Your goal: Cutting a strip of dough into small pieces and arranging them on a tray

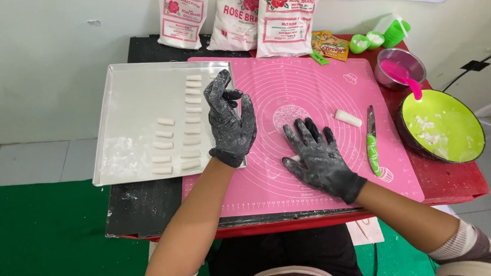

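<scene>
Both my hands wear black gloves dusted with flour. My left hand (230, 121) is raised on edge over the pink silicone mat (314, 93), fingers apart, beside the right rim of the metal tray (124, 102); it holds nothing I can see. My right hand (316, 154) lies flat on the mat, palm down, fingers spread, with a bit of white dough showing at its thumb side. A short white dough log (348, 118) lies on the mat just right of it. Several small dough pieces (180, 130) sit in two columns on the tray.
A green-handled knife (372, 142) lies on the mat's right side. A green bowl (441, 126) with dough residue and a metal bowl (399, 68) stand at the right. Three flour bags (243, 9) lean on the wall, with a small yellow packet (330, 44) and green cups (379, 36).
</scene>
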